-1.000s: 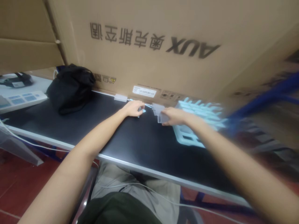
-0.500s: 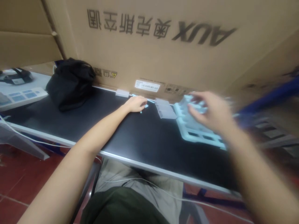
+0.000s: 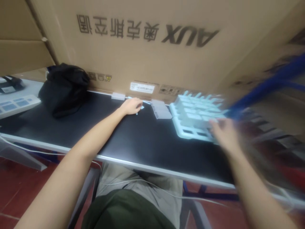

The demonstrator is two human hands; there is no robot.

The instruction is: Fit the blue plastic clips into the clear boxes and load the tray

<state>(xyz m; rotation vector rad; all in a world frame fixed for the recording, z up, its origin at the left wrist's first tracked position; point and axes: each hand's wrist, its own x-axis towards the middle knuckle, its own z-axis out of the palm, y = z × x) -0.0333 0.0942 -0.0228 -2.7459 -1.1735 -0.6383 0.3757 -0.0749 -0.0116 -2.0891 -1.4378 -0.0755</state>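
Note:
My left hand (image 3: pixel 132 106) rests at the back of the black tabletop with its fingers curled in. Small light-blue bits (image 3: pixel 142 107) show at its fingertips; whether they are gripped is hidden. Blurred by motion, my right hand (image 3: pixel 225 133) is at the front right corner of a light-blue plastic rack (image 3: pixel 190 132) with rows of blocky compartments and prongs at the back. Its fingertips overlap the rack's edge, and I cannot tell if they hold anything. Between my hands lies a translucent plastic case (image 3: pixel 161 110).
A big cardboard box (image 3: pixel 133 57) with upside-down print stands behind the table. To the left are a black cloth bag (image 3: pixel 64 90) and a white tray with blue panels (image 3: pixel 17 105). Another flat translucent piece (image 3: pixel 118 96) lies at the back edge. A blue metal bar (image 3: pixel 267 82) slants at right.
My right hand has moved from above the rack's compartments to its front right corner, uncovering the compartments and prongs. My left hand keeps its place on the table; the whole view has shifted slightly.

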